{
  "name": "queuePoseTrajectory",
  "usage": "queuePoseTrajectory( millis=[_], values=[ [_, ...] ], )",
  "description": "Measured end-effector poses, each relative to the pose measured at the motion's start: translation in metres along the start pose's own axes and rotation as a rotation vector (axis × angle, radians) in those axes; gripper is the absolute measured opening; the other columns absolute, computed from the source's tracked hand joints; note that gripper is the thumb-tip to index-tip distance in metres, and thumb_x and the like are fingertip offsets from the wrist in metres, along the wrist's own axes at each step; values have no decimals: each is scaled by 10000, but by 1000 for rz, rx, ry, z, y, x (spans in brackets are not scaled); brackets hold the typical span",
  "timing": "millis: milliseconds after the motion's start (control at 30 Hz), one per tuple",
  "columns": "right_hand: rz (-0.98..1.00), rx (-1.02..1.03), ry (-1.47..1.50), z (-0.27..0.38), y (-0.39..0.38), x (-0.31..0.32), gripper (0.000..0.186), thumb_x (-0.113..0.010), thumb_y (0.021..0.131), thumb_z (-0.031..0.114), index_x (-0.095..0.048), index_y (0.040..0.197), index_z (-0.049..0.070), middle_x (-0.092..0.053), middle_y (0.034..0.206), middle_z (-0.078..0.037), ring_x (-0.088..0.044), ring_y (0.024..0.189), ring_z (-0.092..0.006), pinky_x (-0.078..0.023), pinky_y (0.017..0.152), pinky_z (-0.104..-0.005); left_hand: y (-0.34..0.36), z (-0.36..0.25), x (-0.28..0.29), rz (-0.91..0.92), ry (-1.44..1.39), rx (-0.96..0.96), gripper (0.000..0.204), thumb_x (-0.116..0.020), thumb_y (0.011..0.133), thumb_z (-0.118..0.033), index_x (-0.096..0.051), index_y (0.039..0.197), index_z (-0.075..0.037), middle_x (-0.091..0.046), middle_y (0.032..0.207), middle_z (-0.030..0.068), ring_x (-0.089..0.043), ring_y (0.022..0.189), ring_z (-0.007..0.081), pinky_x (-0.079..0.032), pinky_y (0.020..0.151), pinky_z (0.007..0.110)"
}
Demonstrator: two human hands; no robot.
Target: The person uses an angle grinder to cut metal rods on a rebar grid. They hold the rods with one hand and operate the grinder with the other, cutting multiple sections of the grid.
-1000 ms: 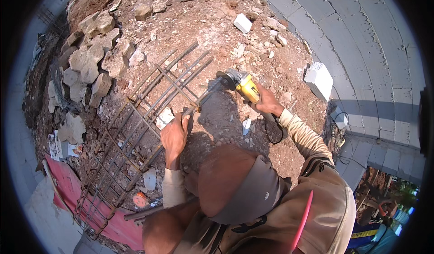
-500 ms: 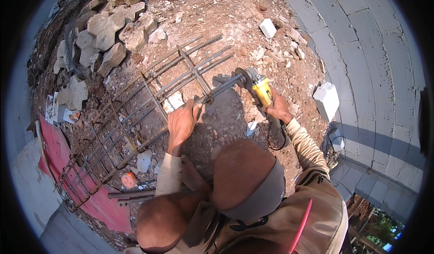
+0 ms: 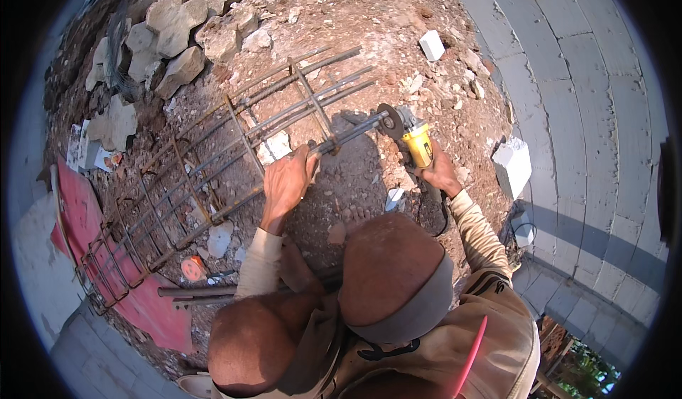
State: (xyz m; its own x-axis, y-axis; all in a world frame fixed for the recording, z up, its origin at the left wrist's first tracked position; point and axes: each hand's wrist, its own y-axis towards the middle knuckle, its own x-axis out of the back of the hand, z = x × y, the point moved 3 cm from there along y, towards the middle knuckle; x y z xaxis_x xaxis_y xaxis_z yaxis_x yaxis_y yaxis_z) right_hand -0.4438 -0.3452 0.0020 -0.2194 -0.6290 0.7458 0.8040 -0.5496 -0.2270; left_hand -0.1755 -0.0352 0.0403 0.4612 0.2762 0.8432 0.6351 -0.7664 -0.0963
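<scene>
My left hand (image 3: 284,186) grips a rod of the rusty rebar cage (image 3: 311,97), which lies slanting from the lower left to the upper middle. My right hand (image 3: 440,170) holds a yellow angle grinder (image 3: 417,144) by its body, a dark cord hanging below it. The grinder's cutting disc (image 3: 389,120) is upright at the right end of steel bars (image 3: 355,131) that reach out from the cage; whether it touches them or is spinning I cannot tell.
Broken stone chunks (image 3: 170,26) lie at upper left, a red sheet (image 3: 85,221) at left and an orange round object (image 3: 193,267) below the cage. A grey block wall (image 3: 582,136) runs along the right, beside a white block (image 3: 510,166). My bent knees (image 3: 391,271) fill the bottom.
The view has shifted, so the ground and cage sit further left and the stones higher. Both hands keep their grip; the grinder's disc has turned more face-on and sits at the bar ends.
</scene>
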Motion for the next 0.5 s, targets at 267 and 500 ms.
queuePoseTrajectory(
  millis=[267,500],
  values=[
    [37,-42,13,8,0,1,847,-757,725,190,-473,1515,74,-702,1245,-239,-685,1177,-437,-529,1018,-467,-1,2,1,-18,7,-18,292,-608,1045,-346,-652,1075,-59,-676,697,189,-675,655,405,-497,581,499],
    [46,-87,34,9,0,2,880,-823,677,186,-498,1487,68,-701,1229,-196,-688,1132,-366,-520,1001,-455,0,-4,8,25,-37,12,293,-625,1037,-343,-643,1044,-50,-658,688,201,-666,664,416,-493,590,507]
  ],
)
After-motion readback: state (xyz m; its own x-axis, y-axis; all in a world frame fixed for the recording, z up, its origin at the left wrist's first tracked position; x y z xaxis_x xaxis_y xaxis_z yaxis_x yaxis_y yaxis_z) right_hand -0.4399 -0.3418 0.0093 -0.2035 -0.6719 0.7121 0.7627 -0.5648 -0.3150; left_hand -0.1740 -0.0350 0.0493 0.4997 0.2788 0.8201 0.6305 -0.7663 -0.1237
